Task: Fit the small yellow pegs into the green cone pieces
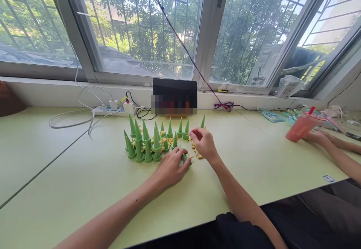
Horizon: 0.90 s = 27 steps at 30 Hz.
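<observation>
My left hand [169, 166] is closed around a small green cone [185, 158], which lies tilted low over the table. A yellow bit [191, 157] shows at this cone's side. Up and to the right, my right hand [205, 143] is closed in a pinch, with what looks like a small yellow piece [188, 134] at its fingertips. Several green cones [139, 145] with round ridged bases stand upright to the left of my hands, some stacked. Loose yellow pieces [170, 141] are scattered among and behind them, partly hidden by my hands.
Behind the cones, a tablet [175, 91] leans on a stand by the window. A power strip [113, 110] with cables lies at back left. On the right, another person's hand [316, 138] is by a red drink cup [304, 126], near plastic packets [272, 116].
</observation>
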Available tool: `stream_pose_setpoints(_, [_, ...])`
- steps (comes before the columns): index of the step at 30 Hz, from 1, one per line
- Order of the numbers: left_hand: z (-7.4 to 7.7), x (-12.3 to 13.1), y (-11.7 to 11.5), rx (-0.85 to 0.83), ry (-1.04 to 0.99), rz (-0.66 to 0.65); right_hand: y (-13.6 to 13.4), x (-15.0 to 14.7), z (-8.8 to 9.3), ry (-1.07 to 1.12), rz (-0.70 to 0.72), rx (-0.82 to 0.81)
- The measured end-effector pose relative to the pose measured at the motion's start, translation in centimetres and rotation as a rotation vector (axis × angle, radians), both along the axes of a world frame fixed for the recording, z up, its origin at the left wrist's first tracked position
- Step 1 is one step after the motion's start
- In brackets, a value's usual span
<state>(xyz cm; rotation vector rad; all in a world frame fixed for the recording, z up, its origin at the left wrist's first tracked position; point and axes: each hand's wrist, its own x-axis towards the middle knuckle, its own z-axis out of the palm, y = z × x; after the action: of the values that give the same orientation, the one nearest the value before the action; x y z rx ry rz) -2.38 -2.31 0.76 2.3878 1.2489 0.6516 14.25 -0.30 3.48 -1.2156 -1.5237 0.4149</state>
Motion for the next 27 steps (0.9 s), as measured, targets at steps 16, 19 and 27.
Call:
stream_pose_setpoints(16, [0.12,-0.04,-0.11,0.000,-0.089,-0.020,0.12,-0.04,-0.11,-0.016,0.002,-0.002])
stream_pose_setpoints(19, [0.27,-0.01,-0.29,-0.006,-0.088,-0.020,0.07,-0.02,-0.09,-0.025,-0.003,0.000])
stream_pose_setpoints(27, [0.40,-0.04,-0.28,-0.022,-0.105,-0.062,0.07,-0.08,0.04,-0.032,0.001,0.000])
